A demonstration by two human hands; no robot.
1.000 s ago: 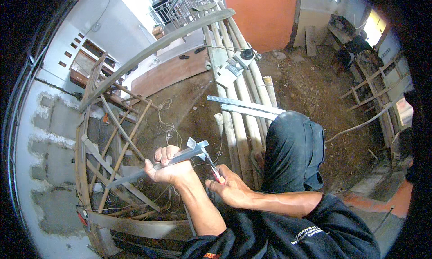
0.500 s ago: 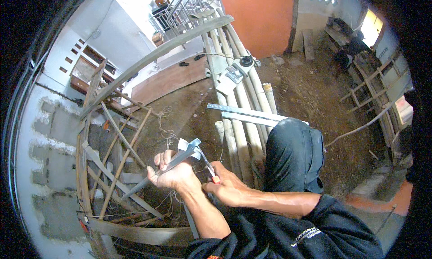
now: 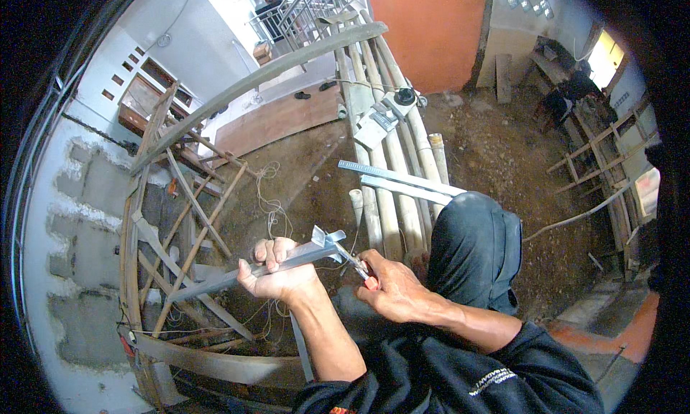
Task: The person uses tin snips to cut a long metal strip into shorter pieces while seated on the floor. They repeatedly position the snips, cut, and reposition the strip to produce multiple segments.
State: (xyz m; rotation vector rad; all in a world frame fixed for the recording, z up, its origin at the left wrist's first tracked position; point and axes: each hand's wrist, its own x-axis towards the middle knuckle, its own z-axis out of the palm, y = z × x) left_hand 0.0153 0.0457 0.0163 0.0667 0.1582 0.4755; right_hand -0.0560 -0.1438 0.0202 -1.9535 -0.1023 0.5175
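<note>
Head view: we are gripping a grey metal channel [image 3: 280,264] in our left hand [image 3: 277,274], fingers wrapped over it, so that its cut end is sticking out toward our right. Our right hand [image 3: 392,292] is closing around red-handled snips [image 3: 357,265], whose blades are meeting that end, just in front of our knee [image 3: 471,252]. To cut well, in our judgement, we should be keeping the channel level and steady, holding close to the cut, seating the metal deep in the blades, and keeping fingers clear of the sharp flaps. Two more channels [image 3: 402,182] are lying across the bamboo poles [image 3: 392,162] beyond; a curved wooden frame [image 3: 165,220] is standing at left.
</note>
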